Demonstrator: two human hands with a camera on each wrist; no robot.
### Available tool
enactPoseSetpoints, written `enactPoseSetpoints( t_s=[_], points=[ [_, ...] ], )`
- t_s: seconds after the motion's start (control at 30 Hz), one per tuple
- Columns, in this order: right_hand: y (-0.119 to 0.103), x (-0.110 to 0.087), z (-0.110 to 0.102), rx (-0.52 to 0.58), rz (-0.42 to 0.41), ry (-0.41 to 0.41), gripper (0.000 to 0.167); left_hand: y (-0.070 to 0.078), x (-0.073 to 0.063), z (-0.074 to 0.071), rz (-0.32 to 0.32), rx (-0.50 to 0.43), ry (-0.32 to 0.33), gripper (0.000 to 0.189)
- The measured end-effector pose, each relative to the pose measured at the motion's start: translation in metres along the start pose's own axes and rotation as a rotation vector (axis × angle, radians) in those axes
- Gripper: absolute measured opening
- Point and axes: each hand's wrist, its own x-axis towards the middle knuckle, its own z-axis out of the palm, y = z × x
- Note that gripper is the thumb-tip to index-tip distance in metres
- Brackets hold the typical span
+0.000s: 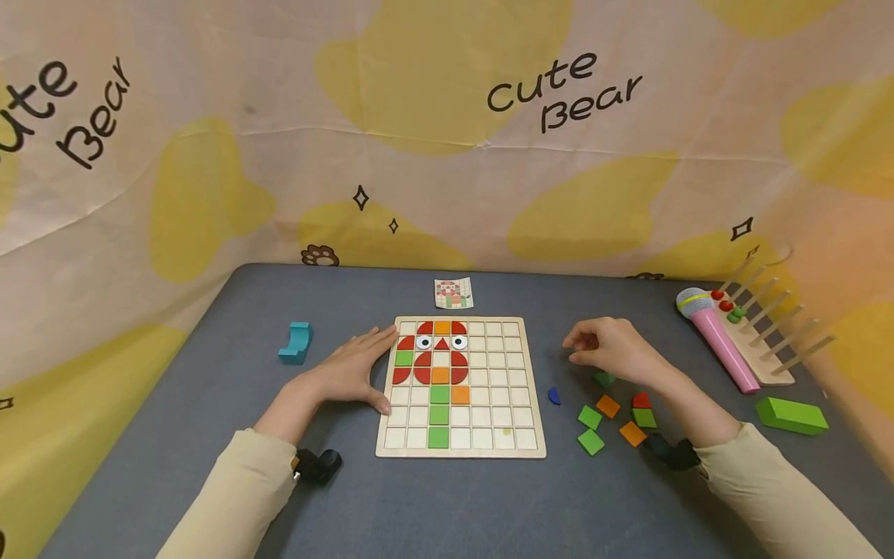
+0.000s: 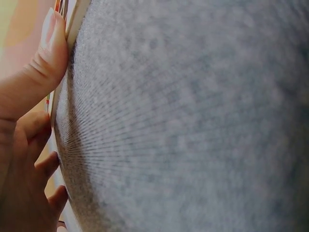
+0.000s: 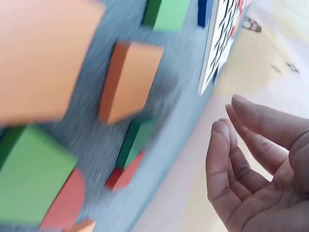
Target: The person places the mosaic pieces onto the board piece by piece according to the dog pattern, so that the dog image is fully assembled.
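My left hand (image 1: 349,369) rests along the left edge of a wooden grid board (image 1: 492,415), its fingers and thumb spread at the rim. Red curved pieces, orange and green squares, a red triangle (image 1: 441,344) and two eye pieces fill part of the grid. To the right of the board my right hand (image 1: 615,348) hovers over loose pieces, fingers loosely bent; the right wrist view shows nothing between thumb and fingertips. Below it lie a dark green piece (image 1: 604,379), orange squares (image 1: 608,406), green squares (image 1: 590,418) and a red piece (image 1: 641,400). A blue piece (image 1: 554,396) lies nearer the board.
Behind the board lies a small picture card (image 1: 453,293). A teal curved block (image 1: 296,343) sits at the left. Along the right side are a pink toy microphone (image 1: 722,345), a wooden peg stand (image 1: 771,365) with small beads and a long green block (image 1: 792,415).
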Motion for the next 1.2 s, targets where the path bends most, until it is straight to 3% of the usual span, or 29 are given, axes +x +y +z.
enactPoseSetpoints(
  t_s=[0.2, 0.5, 0.67, 0.97, 1.2],
  points=[
    [0.015, -0.011, -0.013, 0.001, -0.030, -0.050, 0.016, -0.001, 0.000, 0.000, 0.017, 0.018, 0.007, 0.126],
    [0.036, -0.022, -0.020, 0.093, -0.107, -0.251, 0.023, -0.001, 0.000, 0.001, 0.019, 0.009, 0.014, 0.126],
    [0.041, -0.026, -0.022, 0.130, -0.109, -0.335, 0.024, 0.000, 0.000, 0.000, 0.016, 0.010, 0.015, 0.126],
    [0.047, -0.031, -0.019, 0.182, -0.154, -0.407, 0.025, -0.001, 0.000, 0.001, 0.017, 0.010, 0.019, 0.126],
    [0.051, -0.032, -0.014, 0.151, -0.163, -0.405, 0.024, -0.001, 0.001, 0.002, 0.022, 0.014, 0.020, 0.125]
  ],
)
